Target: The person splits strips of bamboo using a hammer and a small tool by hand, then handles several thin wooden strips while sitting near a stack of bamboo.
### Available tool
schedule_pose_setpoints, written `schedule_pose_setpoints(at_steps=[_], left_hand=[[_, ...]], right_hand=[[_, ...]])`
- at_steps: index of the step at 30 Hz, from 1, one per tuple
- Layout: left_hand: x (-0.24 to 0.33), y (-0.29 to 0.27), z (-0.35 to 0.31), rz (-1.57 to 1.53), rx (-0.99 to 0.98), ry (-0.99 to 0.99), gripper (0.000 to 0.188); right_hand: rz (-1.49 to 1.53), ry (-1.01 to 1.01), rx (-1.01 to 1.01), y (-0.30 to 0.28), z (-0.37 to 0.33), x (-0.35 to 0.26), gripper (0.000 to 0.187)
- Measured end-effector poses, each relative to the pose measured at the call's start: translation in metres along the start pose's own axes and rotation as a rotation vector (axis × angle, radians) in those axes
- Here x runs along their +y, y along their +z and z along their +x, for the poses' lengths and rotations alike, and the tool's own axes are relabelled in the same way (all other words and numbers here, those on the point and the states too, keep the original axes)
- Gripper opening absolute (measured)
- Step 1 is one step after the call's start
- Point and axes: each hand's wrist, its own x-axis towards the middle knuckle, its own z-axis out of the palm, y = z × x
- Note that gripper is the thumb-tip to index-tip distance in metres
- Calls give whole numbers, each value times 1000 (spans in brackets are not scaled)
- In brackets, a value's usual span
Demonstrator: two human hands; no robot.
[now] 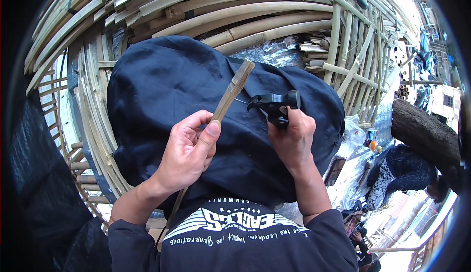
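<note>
My left hand is closed round a narrow wooden stick, pinching it between thumb and fingers. The stick slants up and right, with its blunt end above the dark cloth; a thin piece continues below my wrist. In my right hand is a black claw hammer, gripped close under its head, the claw toward the stick. Between claw and stick shows a thin metal shaft, looking like a nail; whether it is in the wood I cannot tell. A dark blue cloth lies draped over my lap.
Long bamboo strips are stacked ahead, more on the left. A bamboo lattice stands at far right. Plastic bag, bottle and dark log lie to the right; a person is beyond.
</note>
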Motion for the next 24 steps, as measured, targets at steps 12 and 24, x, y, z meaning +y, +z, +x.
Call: schedule_pose_setpoints(at_steps=[12, 24], left_hand=[[-1, 2, 3, -1, 15, 9, 27], [-4, -2, 8, -55, -65, -25, 28]], right_hand=[[133, 180, 2, 6, -11, -11, 31], [55, 95, -40, -4, 3, 8, 30]])
